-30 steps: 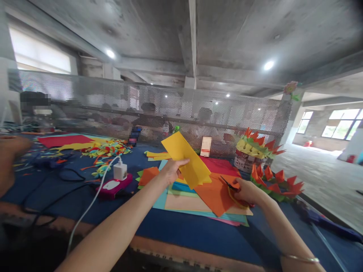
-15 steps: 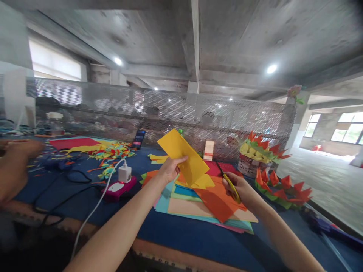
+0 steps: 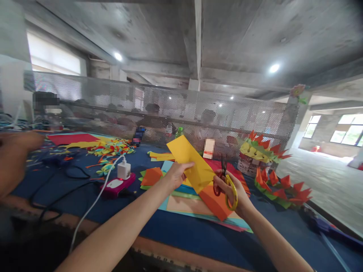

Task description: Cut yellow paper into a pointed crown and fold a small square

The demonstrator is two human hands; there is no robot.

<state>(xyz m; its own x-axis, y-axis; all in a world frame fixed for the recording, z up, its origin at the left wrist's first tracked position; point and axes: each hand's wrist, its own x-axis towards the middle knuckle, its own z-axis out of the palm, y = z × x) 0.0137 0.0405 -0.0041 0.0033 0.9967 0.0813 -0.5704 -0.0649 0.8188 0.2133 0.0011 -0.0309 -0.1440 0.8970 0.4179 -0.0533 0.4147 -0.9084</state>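
Pinched in my left hand [image 3: 176, 175] is a sheet of yellow paper [image 3: 193, 158], tilted and raised over the stack. My right hand [image 3: 236, 187] has its fingers through the handles of a pair of scissors [image 3: 231, 192], one handle yellow and the other red. The dark blades point up and stand slightly apart. My right fingertips are at the sheet's lower right corner; whether they grip it, I cannot tell. Underneath lies a stack of coloured paper [image 3: 181, 206], with an orange sheet [image 3: 219, 206] on top.
Two orange, yellow and green paper crowns [image 3: 279, 190] stand at the right, near a purple glue gun [image 3: 326, 228]. A pink power strip [image 3: 119, 186] with a white charger [image 3: 124, 170] sits left, by paper scraps [image 3: 110, 147]. Another person's hand [image 3: 17, 158] is at far left.
My left hand has shifted right with the yellow sheet. The scissors have turned upright in my right hand, which has come to the sheet's corner.
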